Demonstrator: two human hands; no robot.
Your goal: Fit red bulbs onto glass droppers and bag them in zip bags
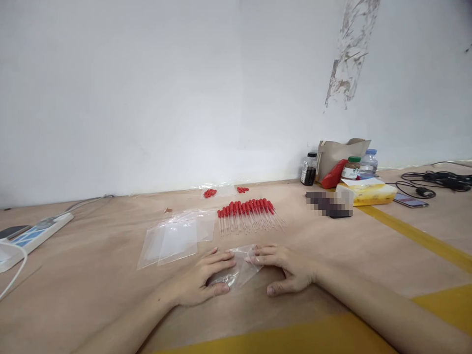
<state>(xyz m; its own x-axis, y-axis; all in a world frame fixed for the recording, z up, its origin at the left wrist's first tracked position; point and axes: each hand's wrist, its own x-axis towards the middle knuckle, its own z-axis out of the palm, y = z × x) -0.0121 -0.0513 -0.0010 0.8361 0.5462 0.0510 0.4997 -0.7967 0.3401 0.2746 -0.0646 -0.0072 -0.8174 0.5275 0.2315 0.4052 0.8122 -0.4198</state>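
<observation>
A small clear plastic bag (241, 268) lies crumpled on the brown-covered table between my hands. My left hand (206, 278) rests on its left side, fingers stretched out and thumb apart. On the other side, the fingertips of my right hand (287, 268) touch the bag's right edge, with the thumb spread away. Just beyond the hands, several droppers (245, 211) with red bulbs and thin clear stems lie side by side in a row. Flat clear plastic bags (177, 238) overlap to the left of them. Behind are two small groups of loose red bulbs (210, 193).
A white power strip (44, 236) with cables sits at the left. Toward the right are a dark bottle (309, 169), a beige bag (334, 157), a green-lidded jar (351, 169), a yellow tissue pack (372, 193), a phone (410, 200) and black cables (442, 179). A wall stands behind.
</observation>
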